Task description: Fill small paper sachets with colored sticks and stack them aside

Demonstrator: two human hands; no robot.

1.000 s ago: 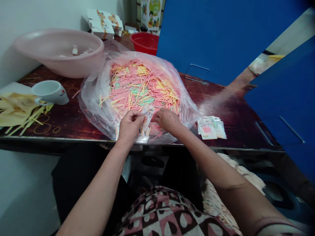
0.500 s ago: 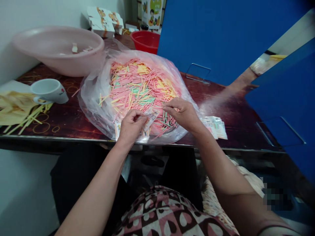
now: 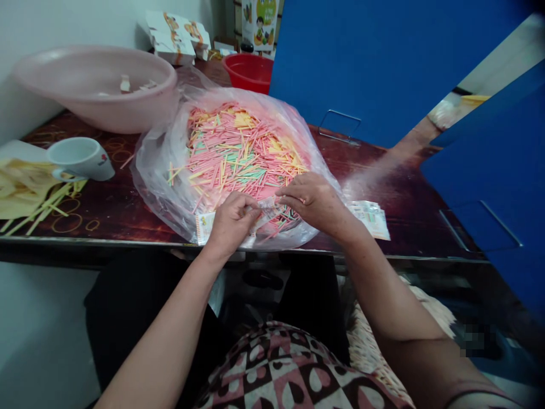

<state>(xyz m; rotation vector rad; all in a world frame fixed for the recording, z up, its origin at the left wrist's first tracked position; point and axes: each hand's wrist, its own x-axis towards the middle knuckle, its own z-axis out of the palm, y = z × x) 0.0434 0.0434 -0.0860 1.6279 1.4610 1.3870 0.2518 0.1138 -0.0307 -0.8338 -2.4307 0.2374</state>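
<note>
The left hand [image 3: 233, 222] pinches a printed paper strip [image 3: 267, 209] between fingers and thumb. The right hand [image 3: 310, 200], fingers pressed together, sits just beside the strip's far end, over a clear plastic bag [image 3: 153, 187] of colored paper sticks [image 3: 238, 153].

A clear plastic bag [image 3: 155, 190] held thin sticks [image 3: 242, 153] in mixed pink, yellow and green, with pink the most common. A white paper slip [image 3: 204, 227] bore orange print. A pale pink basin [image 3: 89, 105] and a red bowl [image 3: 247, 71] stood behind. The white mug [image 3: 80, 159] had a small red mark. The dark red-brown table [image 3: 68, 222] carried gold rings. Blue panels [image 3: 374, 68] rose on the right. The person's top [image 3: 289, 369] mixed pink, black and white heart shapes in a checked pattern.
</note>
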